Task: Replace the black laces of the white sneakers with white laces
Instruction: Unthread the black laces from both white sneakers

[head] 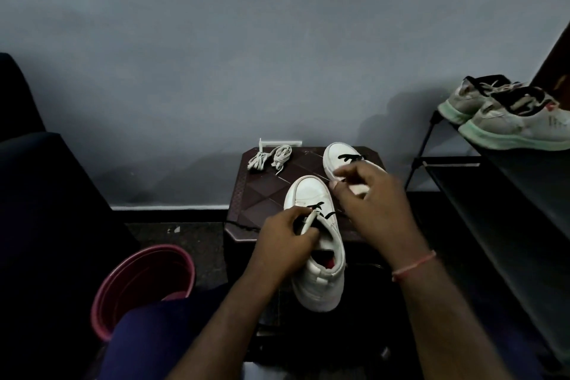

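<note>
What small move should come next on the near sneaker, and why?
Probably pull the black lace from its next eyelets with the right hand: the left hand holds the near sneaker, black lace crosses its front, and white laces lie untouched.

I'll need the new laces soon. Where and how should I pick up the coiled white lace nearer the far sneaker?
Pinch the coiled white lace across its wound middle, from straight above: it lies flat on the table, offering no side grip. Avoid the loose tail, which would likely unwind it. The left hand grips the near sneaker.
</note>
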### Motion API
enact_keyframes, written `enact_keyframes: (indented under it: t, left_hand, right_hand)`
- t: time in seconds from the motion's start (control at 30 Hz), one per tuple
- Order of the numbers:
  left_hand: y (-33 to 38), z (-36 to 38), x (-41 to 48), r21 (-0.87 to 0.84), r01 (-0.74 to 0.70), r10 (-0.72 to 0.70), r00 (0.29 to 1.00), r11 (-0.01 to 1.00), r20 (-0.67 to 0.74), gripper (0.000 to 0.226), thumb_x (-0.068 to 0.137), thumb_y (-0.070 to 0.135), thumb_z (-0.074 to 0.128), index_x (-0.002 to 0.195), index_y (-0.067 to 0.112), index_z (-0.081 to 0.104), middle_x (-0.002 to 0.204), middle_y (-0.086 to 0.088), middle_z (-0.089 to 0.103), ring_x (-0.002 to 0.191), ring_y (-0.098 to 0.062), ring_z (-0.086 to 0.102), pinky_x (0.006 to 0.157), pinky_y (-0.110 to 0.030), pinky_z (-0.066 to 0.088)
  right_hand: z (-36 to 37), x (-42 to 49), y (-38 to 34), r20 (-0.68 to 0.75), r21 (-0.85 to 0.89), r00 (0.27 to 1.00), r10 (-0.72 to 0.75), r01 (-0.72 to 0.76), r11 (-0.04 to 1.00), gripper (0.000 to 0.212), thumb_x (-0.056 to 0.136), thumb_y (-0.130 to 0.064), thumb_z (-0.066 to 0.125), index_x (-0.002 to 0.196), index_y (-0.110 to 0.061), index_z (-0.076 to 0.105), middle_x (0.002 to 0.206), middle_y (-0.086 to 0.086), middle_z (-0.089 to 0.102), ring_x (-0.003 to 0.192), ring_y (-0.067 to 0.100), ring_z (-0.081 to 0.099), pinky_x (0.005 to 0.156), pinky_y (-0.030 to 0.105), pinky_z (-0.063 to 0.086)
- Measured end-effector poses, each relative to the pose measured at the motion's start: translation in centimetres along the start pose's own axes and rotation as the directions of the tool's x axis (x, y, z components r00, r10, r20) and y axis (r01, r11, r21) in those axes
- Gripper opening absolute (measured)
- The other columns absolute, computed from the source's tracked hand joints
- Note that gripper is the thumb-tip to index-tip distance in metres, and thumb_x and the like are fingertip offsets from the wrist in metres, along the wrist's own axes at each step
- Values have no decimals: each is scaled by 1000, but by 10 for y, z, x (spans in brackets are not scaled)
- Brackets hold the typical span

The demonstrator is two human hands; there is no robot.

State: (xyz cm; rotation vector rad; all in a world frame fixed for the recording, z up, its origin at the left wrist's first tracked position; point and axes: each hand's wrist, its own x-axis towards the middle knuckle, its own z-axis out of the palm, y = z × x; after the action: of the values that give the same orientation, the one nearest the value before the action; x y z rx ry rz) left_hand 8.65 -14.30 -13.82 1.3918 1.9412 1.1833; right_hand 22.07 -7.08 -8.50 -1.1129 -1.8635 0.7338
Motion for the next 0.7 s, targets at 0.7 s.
enact_keyframes:
  t: [0.7]
  left_hand:
    - [-10, -3, -8, 70, -225, 235, 913, 972, -334, 5, 81, 17, 72, 84, 20, 71, 72, 7, 65, 63, -6, 58, 59, -25, 47]
  right_hand:
    - [31, -46, 23, -145, 70, 971, 189, -180, 981, 17, 81, -13, 70, 81, -23, 56, 70, -5, 64, 64, 10, 62, 63, 28, 49]
